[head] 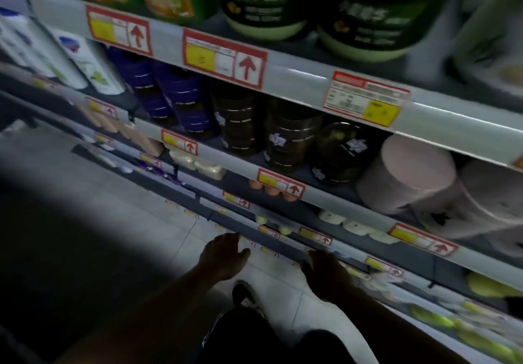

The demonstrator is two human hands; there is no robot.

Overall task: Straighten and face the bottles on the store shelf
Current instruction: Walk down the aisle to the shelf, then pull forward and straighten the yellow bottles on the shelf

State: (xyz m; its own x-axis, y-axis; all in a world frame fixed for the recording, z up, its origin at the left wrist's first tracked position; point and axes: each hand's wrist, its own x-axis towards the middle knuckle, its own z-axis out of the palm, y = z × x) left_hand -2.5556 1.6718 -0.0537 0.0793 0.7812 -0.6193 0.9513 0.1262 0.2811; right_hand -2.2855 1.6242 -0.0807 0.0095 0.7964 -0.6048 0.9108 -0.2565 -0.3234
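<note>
The view is dim and blurred by motion. Dark brown bottles (291, 137) and purple bottles (181, 100) stand in a row on a middle shelf, with white bottles (82, 61) to their left. My left hand (223, 253) hangs low in front of the lowest shelves, fingers spread, holding nothing. My right hand (325, 270) reaches toward a low shelf edge (285, 246), fingers apart and empty. Both hands are well below the bottle row.
Green-lidded tubs (373, 18) fill the top shelf. Pale pink round tubs (410, 177) sit right of the brown bottles. Red and yellow price tags (223, 58) line the shelf rails. Lower shelves hold small pale and green items. A tiled floor (158, 239) and my shoe (243, 295) lie below.
</note>
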